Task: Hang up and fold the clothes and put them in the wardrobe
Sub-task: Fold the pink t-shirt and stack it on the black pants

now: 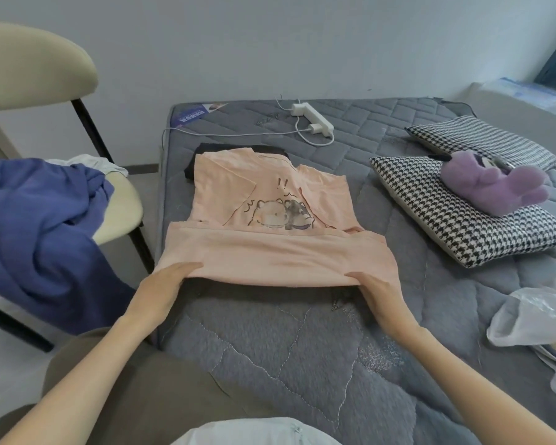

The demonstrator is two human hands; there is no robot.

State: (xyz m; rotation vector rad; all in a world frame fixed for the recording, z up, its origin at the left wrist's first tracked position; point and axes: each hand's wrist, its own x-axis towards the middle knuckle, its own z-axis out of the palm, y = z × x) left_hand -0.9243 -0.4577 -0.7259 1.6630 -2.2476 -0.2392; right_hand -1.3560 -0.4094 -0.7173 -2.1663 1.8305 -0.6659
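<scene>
T-shirt, one, in left hand, right hand

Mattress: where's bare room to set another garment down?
Near quilted patch of the mattress, between pink T-shirt hem and front edge. Also the strip between power strip and houndstooth pillows. Right side crowded: pillows, purple plush, plastic bag.

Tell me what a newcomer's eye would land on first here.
The pink T-shirt with its bear print, spread in the middle of the mattress, draws the eye first. The left hand and right hand hold its near end, folded up over the shirt. Next comes the purple plush toy on a houndstooth pillow at right, then the blue garment heaped on the chair at left.
</scene>
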